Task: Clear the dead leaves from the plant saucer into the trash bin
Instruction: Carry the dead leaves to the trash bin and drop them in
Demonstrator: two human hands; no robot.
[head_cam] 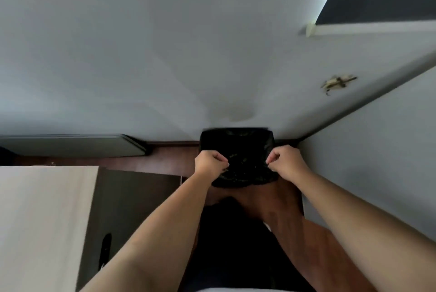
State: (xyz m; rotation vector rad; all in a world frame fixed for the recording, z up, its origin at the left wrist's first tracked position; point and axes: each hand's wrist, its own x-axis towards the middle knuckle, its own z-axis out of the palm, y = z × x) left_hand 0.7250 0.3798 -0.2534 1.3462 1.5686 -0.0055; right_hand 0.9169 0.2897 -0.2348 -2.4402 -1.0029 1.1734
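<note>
A trash bin lined with a black plastic bag [238, 147] stands on the floor against the pale wall, in the corner ahead of me. My left hand [208, 161] is closed in a fist on the bag's near left edge. My right hand [286, 160] is closed on the bag's near right edge. Small pale flecks show on the black plastic between my hands. The plant saucer and the dead leaves are not in view.
A light wooden tabletop [44, 221] fills the lower left, with a dark cabinet side [132, 197] beside it. A grey wall [377, 150] closes in on the right. Brown wooden floor [169, 159] runs along the baseboard, and a flat grey panel [70, 145] leans at left.
</note>
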